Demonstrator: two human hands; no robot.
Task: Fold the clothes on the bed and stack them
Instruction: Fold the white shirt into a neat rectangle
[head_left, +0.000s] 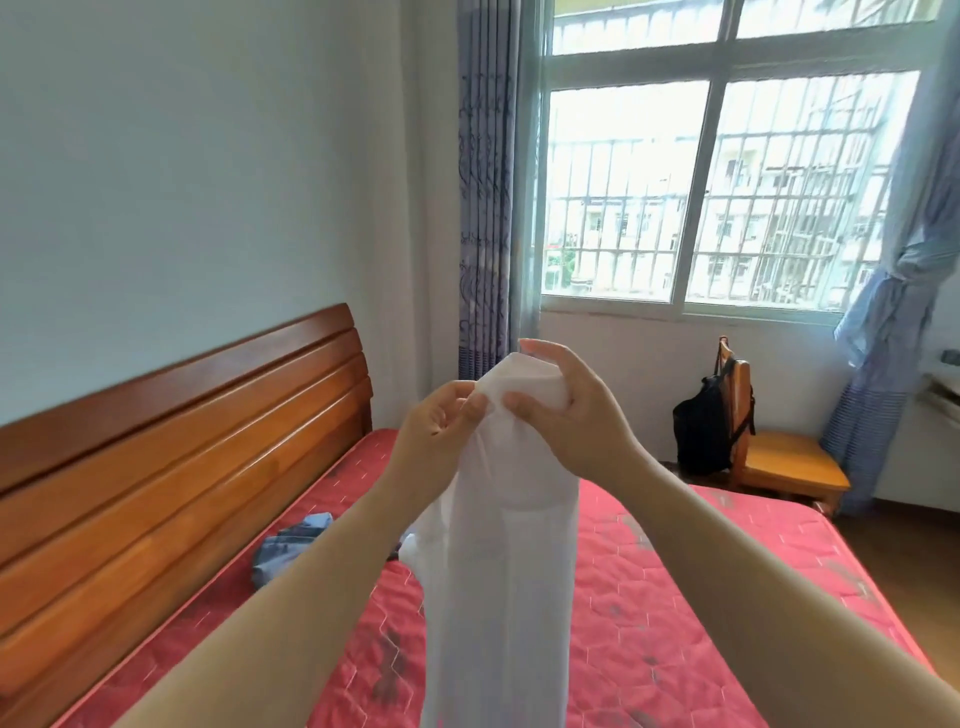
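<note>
Fingers (474, 409) of both hands pinch the top of a white garment (498, 571) held up over the bed (675, 597).

The left hand (436, 426) presses thumb and fingertips together on the cloth's upper left edge, its other fingers curled toward the palm. The right hand (571, 410) curls round the bunched top, thumb on the near face and index finger arched over the upper rim. The thin, slightly see-through garment hangs straight down between the forearms, past the bottom of the view, above the bed's red quilted cover. On the bed at the left, near the wooden headboard (182, 441), lies a crumpled blue denim piece (291, 545), well apart from the hands. At the far right a wooden chair (789, 465) with a black backpack (701, 431) against its back stands below the barred window (727, 182), with a patterned curtain (483, 208) to the window's left.
</note>
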